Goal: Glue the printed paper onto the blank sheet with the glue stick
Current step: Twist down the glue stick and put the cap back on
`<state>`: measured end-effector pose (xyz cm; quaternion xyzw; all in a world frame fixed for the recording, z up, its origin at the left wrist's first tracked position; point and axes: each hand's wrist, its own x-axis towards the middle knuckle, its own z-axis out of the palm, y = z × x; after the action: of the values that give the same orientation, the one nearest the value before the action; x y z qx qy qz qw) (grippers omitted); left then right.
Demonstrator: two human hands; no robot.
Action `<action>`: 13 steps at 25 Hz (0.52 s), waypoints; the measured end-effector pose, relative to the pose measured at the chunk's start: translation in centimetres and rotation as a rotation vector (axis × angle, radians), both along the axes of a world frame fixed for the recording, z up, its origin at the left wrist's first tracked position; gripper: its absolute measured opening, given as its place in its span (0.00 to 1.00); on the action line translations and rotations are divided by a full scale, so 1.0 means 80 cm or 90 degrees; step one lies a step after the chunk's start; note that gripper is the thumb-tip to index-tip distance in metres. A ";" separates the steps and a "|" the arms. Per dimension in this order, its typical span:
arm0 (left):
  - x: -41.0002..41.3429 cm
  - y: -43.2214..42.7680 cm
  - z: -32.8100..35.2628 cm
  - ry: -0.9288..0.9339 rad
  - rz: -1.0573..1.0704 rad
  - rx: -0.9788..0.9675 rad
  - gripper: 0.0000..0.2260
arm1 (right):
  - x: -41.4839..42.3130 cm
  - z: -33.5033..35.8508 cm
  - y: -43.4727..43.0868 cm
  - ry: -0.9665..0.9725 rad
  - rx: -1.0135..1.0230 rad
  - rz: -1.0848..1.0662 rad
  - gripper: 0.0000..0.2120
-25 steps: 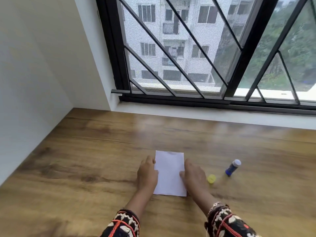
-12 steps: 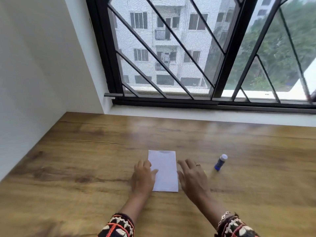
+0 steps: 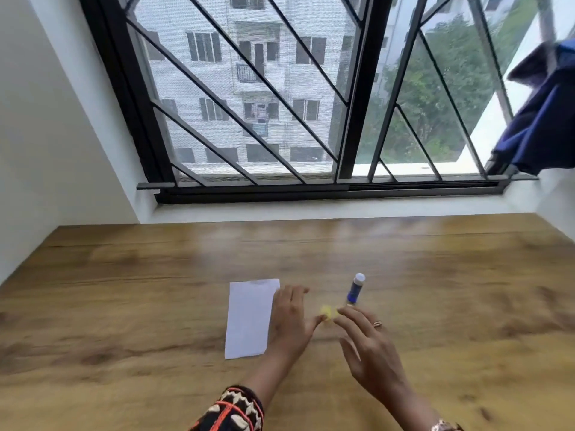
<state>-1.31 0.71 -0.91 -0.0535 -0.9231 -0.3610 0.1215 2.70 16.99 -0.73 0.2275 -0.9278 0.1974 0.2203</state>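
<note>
Paper, white and rectangular, lies flat on the wooden worktop, with its long side running away from the person. Only a white face shows, so I cannot tell if it is one sheet or two. The left hand rests on the right edge of the paper with the fingers straight and pointing forward; it holds nothing. The right hand is above the worktop to the right, with the fingers spread wide and relaxed, also holding nothing. It wears a ring.

Between the two hands lies a small yellow cap. It is blurred, just beside the left thumb and the right fingertips, and I cannot tell if either touches it. The glue stick, blue with a white end toward the window, is on the worktop just beyond the right fingertips, apart from the paper. A dark blue cloth hangs at the right of the window.
</note>
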 end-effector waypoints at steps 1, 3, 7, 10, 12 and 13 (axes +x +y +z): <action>-0.006 0.013 0.002 -0.005 -0.017 0.019 0.22 | 0.000 0.000 0.008 -0.001 0.000 -0.016 0.21; -0.019 0.036 0.007 -0.028 -0.035 0.065 0.22 | -0.002 0.001 0.025 -0.005 -0.003 -0.042 0.19; -0.047 0.074 0.009 -0.078 -0.058 0.113 0.21 | -0.010 0.005 0.050 0.015 -0.007 -0.112 0.12; -0.064 0.092 0.007 -0.098 -0.056 0.132 0.17 | -0.017 0.006 0.063 0.018 -0.017 -0.148 0.12; -0.070 0.101 0.005 -0.102 -0.054 0.149 0.15 | -0.021 0.006 0.069 -0.001 -0.032 -0.159 0.14; -0.071 0.105 0.006 -0.103 -0.051 0.155 0.14 | -0.022 0.005 0.072 -0.012 -0.040 -0.156 0.15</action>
<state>-6.95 9.09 -0.42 -0.0459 -0.8764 -0.4780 0.0379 0.94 22.72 -0.32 0.1033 -0.9442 0.1998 0.2408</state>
